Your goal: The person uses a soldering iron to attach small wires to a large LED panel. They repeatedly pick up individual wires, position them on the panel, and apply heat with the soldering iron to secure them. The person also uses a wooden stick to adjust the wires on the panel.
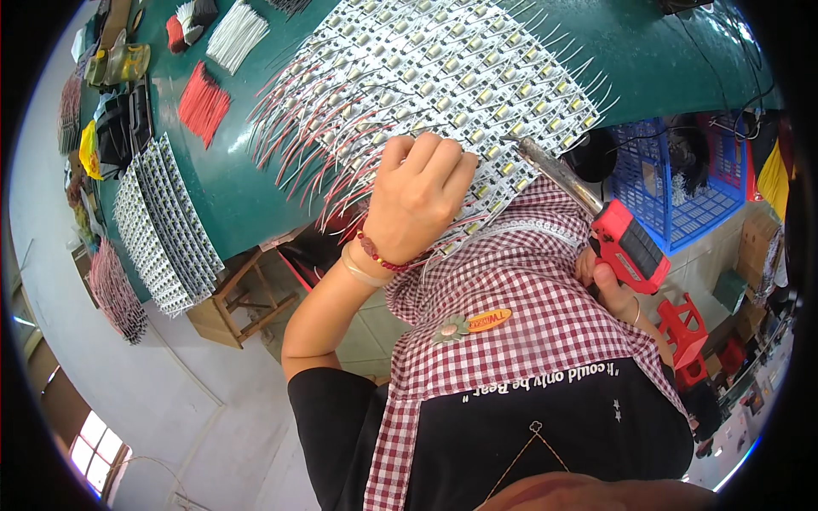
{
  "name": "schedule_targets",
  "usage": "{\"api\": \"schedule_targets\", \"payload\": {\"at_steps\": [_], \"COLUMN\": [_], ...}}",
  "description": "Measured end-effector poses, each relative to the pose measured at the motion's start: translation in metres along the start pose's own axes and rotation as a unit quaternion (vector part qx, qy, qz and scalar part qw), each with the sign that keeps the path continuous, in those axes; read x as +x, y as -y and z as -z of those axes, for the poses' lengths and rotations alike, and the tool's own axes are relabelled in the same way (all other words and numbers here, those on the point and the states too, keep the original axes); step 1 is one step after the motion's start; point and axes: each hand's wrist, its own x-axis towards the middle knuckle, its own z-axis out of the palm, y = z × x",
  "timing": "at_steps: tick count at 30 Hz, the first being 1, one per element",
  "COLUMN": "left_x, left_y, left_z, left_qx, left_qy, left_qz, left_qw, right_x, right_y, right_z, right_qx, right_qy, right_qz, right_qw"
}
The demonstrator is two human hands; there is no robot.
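We are curling the fingers of our left hand (pixel 419 200) together over the near part of the white circuit-board panel (pixel 452 77), though we cannot tell whether they are pinching a wire. Our right hand (pixel 612 291) is clamping the red-and-black handle of a soldering iron (pixel 631 247), whose tip is pointing over the same panel (we cannot tell if it is touching). The panel is lying on the green table (pixel 234 183), red wires (pixel 319 145) bristling from its left side. Farther left, a bundle of red wires (pixel 204 104) is resting near white wires (pixel 238 37).
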Motion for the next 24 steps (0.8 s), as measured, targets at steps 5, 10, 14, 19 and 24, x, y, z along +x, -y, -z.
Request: {"api": "schedule_targets", "payload": {"at_steps": [5, 10, 14, 19, 24], "left_x": [-0.002, -0.011, -0.011, -0.013, -0.012], "left_y": [-0.012, -0.016, -0.018, -0.019, -0.02], "left_z": [0.009, -0.007, -0.009, -0.01, -0.012], "left_qx": [-0.012, -0.097, -0.104, -0.093, -0.089], "left_qy": [-0.031, -0.008, -0.008, -0.002, -0.003], "left_qz": [0.014, 0.033, 0.042, 0.041, 0.037], "left_qw": [0.999, 0.995, 0.994, 0.995, 0.995], "right_x": [-0.003, -0.013, -0.021, -0.019, -0.01], "right_y": [0.005, -0.001, -0.008, -0.004, -0.003], "right_z": [0.002, 0.011, 0.012, 0.008, 0.004], "right_qx": [-0.036, -0.106, -0.111, -0.141, -0.218], "right_qy": [-0.004, -0.038, -0.055, -0.065, -0.067], "right_qz": [-0.012, -0.021, -0.054, -0.035, 0.033], "right_qw": [0.999, 0.993, 0.991, 0.987, 0.973]}}
